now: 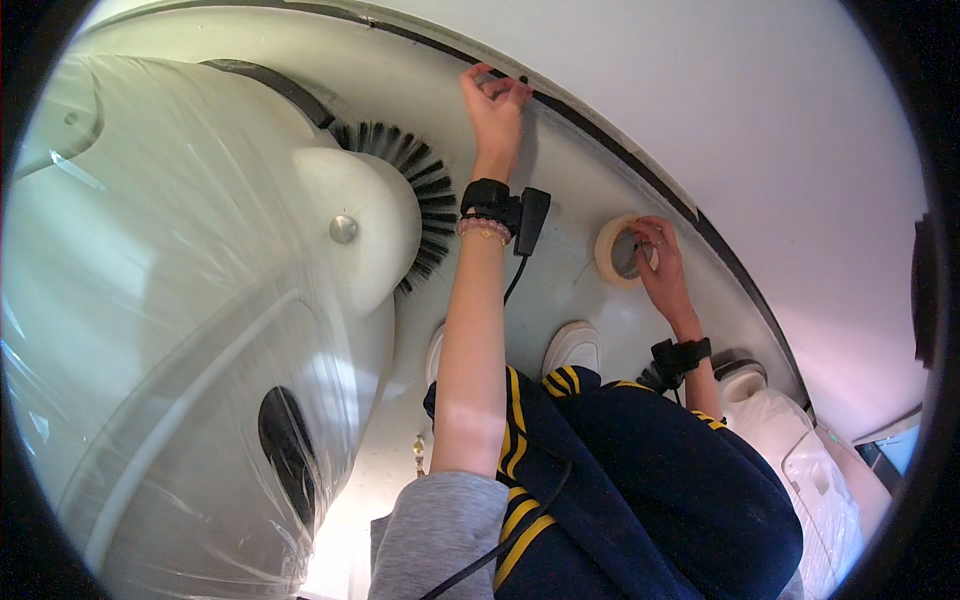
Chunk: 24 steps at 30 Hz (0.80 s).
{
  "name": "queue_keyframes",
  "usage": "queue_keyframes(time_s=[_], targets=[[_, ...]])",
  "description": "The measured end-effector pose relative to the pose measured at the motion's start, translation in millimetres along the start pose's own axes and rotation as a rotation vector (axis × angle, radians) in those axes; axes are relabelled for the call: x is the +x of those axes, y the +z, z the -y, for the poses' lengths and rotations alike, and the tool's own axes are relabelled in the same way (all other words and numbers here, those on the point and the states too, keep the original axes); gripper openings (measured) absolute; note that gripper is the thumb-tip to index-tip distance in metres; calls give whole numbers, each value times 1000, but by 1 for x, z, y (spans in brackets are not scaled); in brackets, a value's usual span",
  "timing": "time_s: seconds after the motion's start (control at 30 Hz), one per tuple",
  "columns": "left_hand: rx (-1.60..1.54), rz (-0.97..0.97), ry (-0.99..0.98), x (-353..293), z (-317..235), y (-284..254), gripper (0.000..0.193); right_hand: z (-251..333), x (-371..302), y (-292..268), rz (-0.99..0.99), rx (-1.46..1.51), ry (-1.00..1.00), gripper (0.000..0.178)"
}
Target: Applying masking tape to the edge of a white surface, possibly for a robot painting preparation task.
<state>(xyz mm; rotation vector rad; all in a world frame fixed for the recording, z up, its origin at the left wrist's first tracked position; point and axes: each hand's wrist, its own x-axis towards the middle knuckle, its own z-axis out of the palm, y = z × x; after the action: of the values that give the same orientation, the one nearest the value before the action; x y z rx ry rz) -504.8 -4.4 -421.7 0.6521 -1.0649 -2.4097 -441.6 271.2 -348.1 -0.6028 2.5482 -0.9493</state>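
Note:
My left hand (495,98) reaches far forward to the foot of the white wall. Its fingers are curled in a pinch at a black strip (625,152) that runs along the curved seam between wall and floor. A small black nub (524,79) sticks up beside the fingertips. My right hand (662,262) grips a roll of cream masking tape (606,252) by its ring, thumb and fingers through the hole. The roll stands just above the grey floor, a short way from the strip.
A large white machine (200,290) under clear plastic film fills the left side. A round black-bristled brush (428,200) juts from it near my left forearm. Another plastic-wrapped white thing (800,460) stands at the lower right. My white shoes (573,347) are on the floor (560,220).

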Motion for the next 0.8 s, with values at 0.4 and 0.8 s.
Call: queue_keyframes(time_s=[0.4, 0.8], targets=[[245, -25, -44, -11, -11, 7, 50, 2, 12, 0, -72, 67, -86, 37], [89, 32, -175, -38, 21, 20, 31, 21, 33, -4, -43, 94, -49, 36]])
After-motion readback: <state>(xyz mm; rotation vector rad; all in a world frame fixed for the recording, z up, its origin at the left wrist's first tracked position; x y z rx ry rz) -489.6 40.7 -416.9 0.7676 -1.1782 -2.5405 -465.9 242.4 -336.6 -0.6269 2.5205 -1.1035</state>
